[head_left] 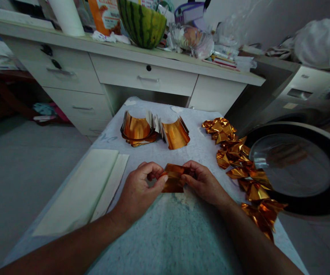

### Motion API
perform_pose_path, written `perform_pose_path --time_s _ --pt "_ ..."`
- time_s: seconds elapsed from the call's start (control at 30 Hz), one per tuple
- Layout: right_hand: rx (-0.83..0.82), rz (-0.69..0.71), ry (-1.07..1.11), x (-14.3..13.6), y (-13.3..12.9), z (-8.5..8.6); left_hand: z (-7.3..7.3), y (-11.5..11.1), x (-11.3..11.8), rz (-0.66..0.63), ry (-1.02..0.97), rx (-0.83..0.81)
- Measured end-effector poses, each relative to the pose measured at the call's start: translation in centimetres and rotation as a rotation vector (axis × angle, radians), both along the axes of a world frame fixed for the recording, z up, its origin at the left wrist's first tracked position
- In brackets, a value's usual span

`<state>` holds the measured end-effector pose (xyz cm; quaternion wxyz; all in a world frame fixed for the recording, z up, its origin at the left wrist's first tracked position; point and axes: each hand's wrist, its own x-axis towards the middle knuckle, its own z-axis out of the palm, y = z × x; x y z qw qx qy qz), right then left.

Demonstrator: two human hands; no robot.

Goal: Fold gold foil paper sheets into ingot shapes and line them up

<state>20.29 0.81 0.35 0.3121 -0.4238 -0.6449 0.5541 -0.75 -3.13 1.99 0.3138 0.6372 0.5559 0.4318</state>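
foil (174,178) long axis left-right, just above counter (165,236) near edge | left hand (139,189) grip pinched on foil's left end | right hand (203,182) grip pinched on right end | folded pieces (245,168) right | foil stacks (155,131) beyond

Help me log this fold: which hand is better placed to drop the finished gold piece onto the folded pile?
Probably the right hand: the folded pile lies beside it, while the left hand is farther off.

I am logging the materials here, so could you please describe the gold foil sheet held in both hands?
The gold foil sheet is shiny, orange-gold and creased, seemingly partly folded. It is held just above the pale table cover, pinched at its left edge by the left hand and at its right edge by the right hand.
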Motion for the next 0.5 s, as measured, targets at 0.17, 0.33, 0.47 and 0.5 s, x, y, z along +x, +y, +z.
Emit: perform_pose_path --time_s 0.17,0.33,0.47,0.5 --pt "0.01 0.001 -0.014 0.07 0.11 -0.1 -0.16 0.11 -0.01 -0.004 -0.014 -0.008" --pt "0.016 -0.006 -0.012 -0.03 0.06 0.0 0.07 0.09 -0.01 -0.01 -0.022 -0.019" --pt "0.021 -0.007 0.008 -0.16 -0.02 0.27 0.11 0.04 -0.1 -0.024 -0.034 -0.027" --pt "0.02 -0.006 0.01 -0.19 -0.03 0.32 0.1 0.05 -0.12 -0.028 -0.043 -0.029"
